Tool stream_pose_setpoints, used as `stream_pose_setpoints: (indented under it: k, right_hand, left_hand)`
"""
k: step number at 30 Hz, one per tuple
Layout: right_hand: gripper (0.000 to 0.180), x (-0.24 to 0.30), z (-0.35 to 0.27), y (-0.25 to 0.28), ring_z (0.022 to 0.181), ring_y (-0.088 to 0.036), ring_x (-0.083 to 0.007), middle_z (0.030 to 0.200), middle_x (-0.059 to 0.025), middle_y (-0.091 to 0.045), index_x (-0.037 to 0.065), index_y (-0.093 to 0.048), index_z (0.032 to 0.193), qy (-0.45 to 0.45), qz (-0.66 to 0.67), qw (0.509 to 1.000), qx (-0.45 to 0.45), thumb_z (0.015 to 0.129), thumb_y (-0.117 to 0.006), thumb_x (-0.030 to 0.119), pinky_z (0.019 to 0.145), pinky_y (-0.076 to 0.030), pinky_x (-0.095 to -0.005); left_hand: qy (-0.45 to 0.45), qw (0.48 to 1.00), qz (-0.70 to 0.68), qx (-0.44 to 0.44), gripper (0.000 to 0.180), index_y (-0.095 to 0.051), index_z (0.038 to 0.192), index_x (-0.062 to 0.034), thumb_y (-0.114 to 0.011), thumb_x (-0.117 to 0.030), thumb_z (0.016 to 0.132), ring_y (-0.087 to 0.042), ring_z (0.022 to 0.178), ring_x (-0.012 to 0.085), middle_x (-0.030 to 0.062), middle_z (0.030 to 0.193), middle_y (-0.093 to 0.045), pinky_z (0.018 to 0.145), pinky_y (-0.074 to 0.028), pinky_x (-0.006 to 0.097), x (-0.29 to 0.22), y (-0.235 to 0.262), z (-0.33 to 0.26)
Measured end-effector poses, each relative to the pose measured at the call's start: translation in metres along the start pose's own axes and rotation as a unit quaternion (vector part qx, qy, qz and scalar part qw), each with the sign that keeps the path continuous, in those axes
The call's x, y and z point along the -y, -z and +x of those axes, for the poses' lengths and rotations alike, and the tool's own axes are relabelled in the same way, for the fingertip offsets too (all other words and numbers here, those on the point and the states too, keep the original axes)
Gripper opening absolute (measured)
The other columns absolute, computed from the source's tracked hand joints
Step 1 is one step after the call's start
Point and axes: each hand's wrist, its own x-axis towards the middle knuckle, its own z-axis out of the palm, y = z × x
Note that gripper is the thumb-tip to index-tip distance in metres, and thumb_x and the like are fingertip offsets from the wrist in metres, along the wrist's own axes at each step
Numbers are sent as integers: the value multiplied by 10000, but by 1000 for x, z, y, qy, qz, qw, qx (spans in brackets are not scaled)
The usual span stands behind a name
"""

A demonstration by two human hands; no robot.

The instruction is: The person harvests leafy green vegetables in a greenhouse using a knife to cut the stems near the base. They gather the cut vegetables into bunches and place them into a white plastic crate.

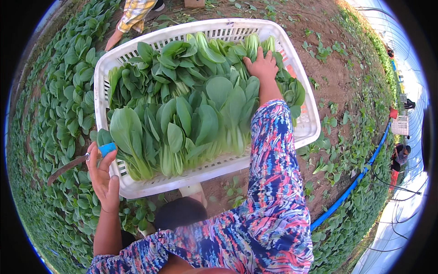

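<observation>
A white slatted plastic crate in front of me holds rows of leafy bok choy. My right hand reaches over the crate to its far right part. Its fingers are spread and lie on the pale stalks and leaves there. At the crate's near left corner, my left hand is closed round a curved harvesting knife, its dark blade pointing left. A blue piece shows at the fingers; whether it is the knife's handle or a finger wrap, I cannot tell.
Growing greens cover the left side. Beyond the crate's far left corner is another person's arm in a yellow checked sleeve. A blue hose runs along the right. Farther right are a person and a pale crate.
</observation>
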Motion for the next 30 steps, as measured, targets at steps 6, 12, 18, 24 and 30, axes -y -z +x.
stream_pose_setpoints:
  k: [6, 12, 18, 24, 30]
  right_hand:
    - [783, 4, 22, 11, 1268, -287, -339, 1413, -143, -265, 204, -292, 1373, -18, -23, 998, 64, 733, -494, 607, 1000, -244, -492]
    - [822, -3, 16, 40, 1299, -217, -383, 1421, -151, -251, 207, -254, 1389, -30, -80, 995, 45, 719, -483, 624, 1025, -193, -517]
    - [648, 58, -1, 93, 1192, -355, -368, 1247, -205, -440, 38, -444, 1226, 119, 179, 940, -264, 760, -534, 479, 959, -263, -516]
    - [349, 178, -149, 110, 847, -592, -221, 995, -138, -590, 20, -565, 1065, 340, 540, 767, 63, 774, -576, 212, 787, -457, -317]
    - [455, 186, -236, 125, 934, -576, -246, 1042, -158, -588, -4, -476, 1186, 365, 539, 739, 174, 765, -478, 170, 830, -438, -310]
  left_hand:
    - [-38, 998, 52, 11, 682, -279, 1336, 7, -540, -187, 737, -503, 1057, 230, 169, 1392, -188, 964, -344, 367, 22, 2, -4]
    - [-41, 998, 38, 33, 667, -331, 1306, 9, -480, -53, 659, -523, 1021, 220, 158, 1359, -223, 937, -373, 357, 29, -15, 4]
    - [-70, 997, 16, 31, 651, -321, 1321, 10, -482, -28, 691, -528, 987, 191, 143, 1322, -303, 902, -396, 324, 55, -28, 11]
    - [-106, 994, -37, 11, 395, -450, 1205, 14, -470, 25, 811, -543, 871, 134, 96, 1243, -409, 818, -437, 276, 92, -32, 51]
    - [-84, 962, -251, 66, 282, -508, 1092, -1, -463, 23, 814, -528, 799, 107, 92, 1211, -445, 710, -440, 241, -18, -42, 52]
